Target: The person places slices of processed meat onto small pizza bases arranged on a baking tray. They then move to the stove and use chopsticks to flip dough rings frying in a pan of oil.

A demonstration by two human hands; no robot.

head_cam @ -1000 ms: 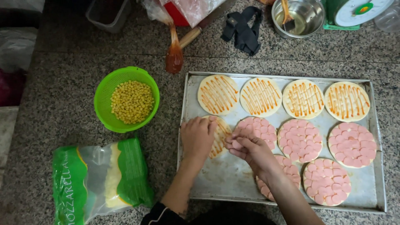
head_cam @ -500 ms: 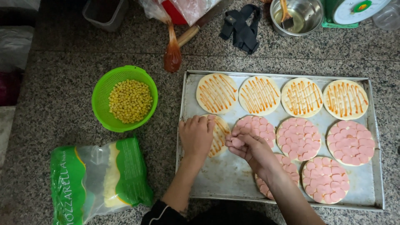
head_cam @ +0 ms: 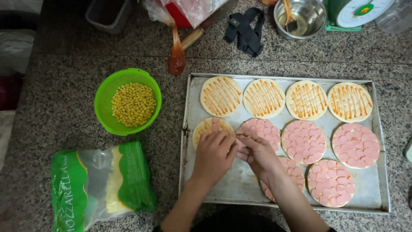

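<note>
Since the earlier view, your two hands have drawn closer together and now meet over the lower-left dough round, on which a pink slice now shows. Your left hand [head_cam: 214, 155] lies palm-down with fingers curled; your right hand [head_cam: 256, 154] touches it, fingertips pinched on pale pink sausage slices [head_cam: 241, 148], a narrow grip.

Containers: the rectangular metal baking tray [head_cam: 240, 184] holds four sauce-striped dough rounds [head_cam: 264, 98] in its far row and five sausage-covered rounds [head_cam: 304, 141] nearer you. The partly topped dough round [head_cam: 205, 126] lies directly beyond your left hand, partly hidden by it. A green plastic colander [head_cam: 105, 96] of yellow corn kernels [head_cam: 133, 104] stands left of the tray on the speckled granite desk [head_cam: 56, 107].

Surroundings: a green-and-clear bag of shredded cheese [head_cam: 103, 184] lies near-left; a sauce-filled piping bag [head_cam: 176, 58], a black strap [head_cam: 244, 30] and a steel bowl [head_cam: 315, 19] holding a brush lie beyond the tray.
</note>
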